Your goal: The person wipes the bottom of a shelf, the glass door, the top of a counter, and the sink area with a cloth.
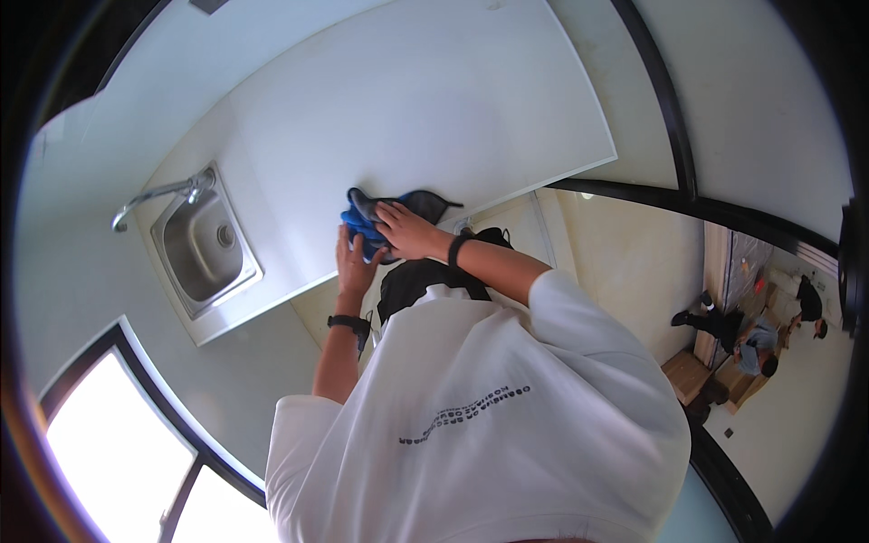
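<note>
A bunched blue and dark grey cloth item (366, 216) lies at the front edge of the white countertop (434, 102). A dark pointed end of it trails to the right. My right hand (413, 232) lies over its upper side, holding it down with the fingers laid together. At the lower left side of the cloth, my left hand (356, 266) has its thumb and fingers about the edge. Part of the fabric is hidden beneath both hands. Each wrist wears a black band.
To the left, a stainless steel sink (204, 244) is set into the counter, with a chrome faucet (163, 193) at its back. A black bag or cloth (421, 282) is below the counter edge, before my body. Bright windows (115, 434) are lower left. Two people (757, 346) appear beyond the black-framed opening at right.
</note>
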The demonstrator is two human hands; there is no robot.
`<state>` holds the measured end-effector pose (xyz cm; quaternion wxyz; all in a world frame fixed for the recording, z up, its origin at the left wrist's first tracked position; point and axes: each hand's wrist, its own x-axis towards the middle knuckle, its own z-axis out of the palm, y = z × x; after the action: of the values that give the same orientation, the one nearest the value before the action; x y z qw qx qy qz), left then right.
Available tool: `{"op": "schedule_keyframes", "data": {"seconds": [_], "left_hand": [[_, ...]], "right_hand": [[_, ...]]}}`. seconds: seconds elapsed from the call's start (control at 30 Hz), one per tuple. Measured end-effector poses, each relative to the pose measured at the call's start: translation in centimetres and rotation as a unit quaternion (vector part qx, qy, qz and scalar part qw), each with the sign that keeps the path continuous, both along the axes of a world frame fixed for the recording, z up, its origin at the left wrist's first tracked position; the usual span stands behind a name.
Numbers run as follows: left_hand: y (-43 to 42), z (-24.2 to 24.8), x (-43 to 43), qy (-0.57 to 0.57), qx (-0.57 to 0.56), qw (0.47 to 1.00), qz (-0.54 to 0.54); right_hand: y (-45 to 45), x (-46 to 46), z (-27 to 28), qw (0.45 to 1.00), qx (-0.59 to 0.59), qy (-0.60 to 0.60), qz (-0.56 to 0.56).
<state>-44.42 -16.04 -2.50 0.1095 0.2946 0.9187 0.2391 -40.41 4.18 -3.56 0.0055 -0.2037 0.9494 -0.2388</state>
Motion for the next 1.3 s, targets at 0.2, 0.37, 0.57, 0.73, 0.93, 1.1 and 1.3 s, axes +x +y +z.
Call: {"op": "schedule_keyframes", "data": {"seconds": [0.2, 0.37, 0.57, 0.73, 0.93, 1.1, 1.3], "left_hand": [[13.8, -0.8, 0.8, -0.127, 0.097, 0.977, -0.138], [26.0, -4.6, 2.2, -0.153, 0.065, 0.948, -0.271], [40.0, -6.3, 3.3, -0.119, -0.007, 0.902, -0.415], [44.4, -11.6, 3.9, -0.033, -0.045, 0.888, -0.457], [36.1, -6.0, 1.5, -0.107, -0.019, 0.854, -0.51], [26.5, 0.0, -1.9, -0.19, -0.097, 0.856, -0.471], [17.5, 1.0, -3.0, -0.118, -0.081, 0.924, -0.355]], "right_hand": [[11.6, 6.8, 0.2, 0.995, -0.022, -0.033, -0.087], [22.0, 11.9, 1.4, 0.973, -0.1, -0.148, -0.149], [32.8, 16.1, -1.3, 0.947, -0.028, -0.202, -0.248], [35.9, 16.4, -3.1, 0.87, 0.046, -0.213, -0.441], [30.4, 14.2, -1.9, 0.845, 0.11, -0.33, -0.407], [26.3, 13.1, 0.0, 0.833, 0.132, -0.364, -0.395], [20.2, 10.5, 0.6, 0.831, 0.17, -0.317, -0.424]]}}
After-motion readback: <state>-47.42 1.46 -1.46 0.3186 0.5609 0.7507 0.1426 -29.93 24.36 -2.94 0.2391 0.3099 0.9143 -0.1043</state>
